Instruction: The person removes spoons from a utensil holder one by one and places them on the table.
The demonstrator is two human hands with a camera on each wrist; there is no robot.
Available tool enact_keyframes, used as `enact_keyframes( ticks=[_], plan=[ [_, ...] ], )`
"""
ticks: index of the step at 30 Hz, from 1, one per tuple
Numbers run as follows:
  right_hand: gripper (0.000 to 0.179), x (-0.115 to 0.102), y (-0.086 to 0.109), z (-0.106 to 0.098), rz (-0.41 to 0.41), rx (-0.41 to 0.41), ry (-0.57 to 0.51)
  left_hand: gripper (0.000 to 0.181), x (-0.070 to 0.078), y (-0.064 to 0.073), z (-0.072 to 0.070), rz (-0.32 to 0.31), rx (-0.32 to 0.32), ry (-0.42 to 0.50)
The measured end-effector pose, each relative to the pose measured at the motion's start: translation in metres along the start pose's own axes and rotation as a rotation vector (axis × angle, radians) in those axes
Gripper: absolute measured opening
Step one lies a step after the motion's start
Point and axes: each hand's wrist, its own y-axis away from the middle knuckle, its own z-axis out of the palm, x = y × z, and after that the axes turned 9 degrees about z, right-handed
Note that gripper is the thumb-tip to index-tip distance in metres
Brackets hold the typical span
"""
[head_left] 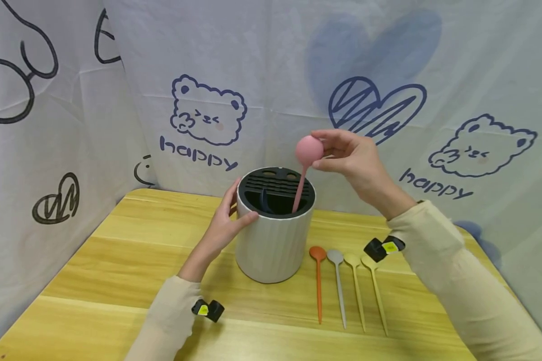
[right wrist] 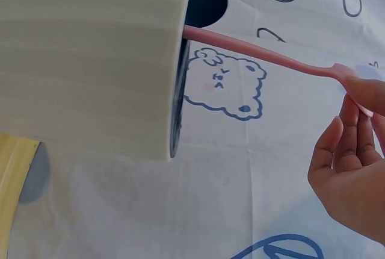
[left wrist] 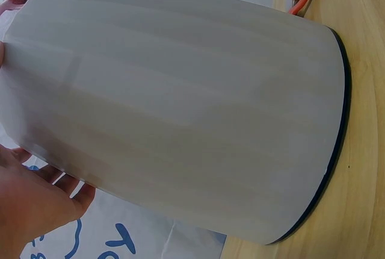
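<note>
A white ribbed utensil holder (head_left: 273, 245) with a black slotted top stands upright on the table. My left hand (head_left: 223, 223) holds its left side near the rim, thumb across the front and fingers along the side. Above the holder, my right hand (head_left: 354, 160) pinches a pink spoon (head_left: 309, 149) by the edge of its round bowl. The spoon's handle points down, with its tip inside the large front opening. A dark blue spoon (right wrist: 207, 3) stands in the holder, its round head above the rim in the right wrist view. The handle ends inside are hidden.
To the holder's right, several spoons lie side by side on the wooden table (head_left: 126, 260): an orange spoon (head_left: 318, 253), a grey spoon (head_left: 335, 257) and yellow spoons (head_left: 352, 259). A printed cloth (head_left: 271, 90) hangs behind and at the sides.
</note>
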Motion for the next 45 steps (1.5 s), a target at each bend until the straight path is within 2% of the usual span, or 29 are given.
enact_keyframes(
  ticks=[9,15,27,33,45],
  plan=[
    [0.046,-0.012,0.004,-0.006,-0.030,-0.018,-0.194,0.108,-0.002,-0.001,0.000,0.016,0.002,0.006],
    [0.046,-0.023,0.006,-0.011,-0.060,0.011,-0.197,0.104,-0.002,-0.002,0.000,0.029,0.002,0.007],
    [0.045,-0.032,0.008,-0.021,-0.090,0.046,-0.232,0.110,-0.001,-0.004,0.000,0.031,0.002,0.005],
    [0.046,-0.027,0.012,-0.022,-0.014,0.032,-0.210,0.110,0.000,-0.004,0.000,0.025,0.000,0.002],
    [0.055,0.008,0.021,-0.016,0.163,-0.020,-0.067,0.110,0.000,-0.002,0.000,0.011,0.006,0.008]
  ],
)
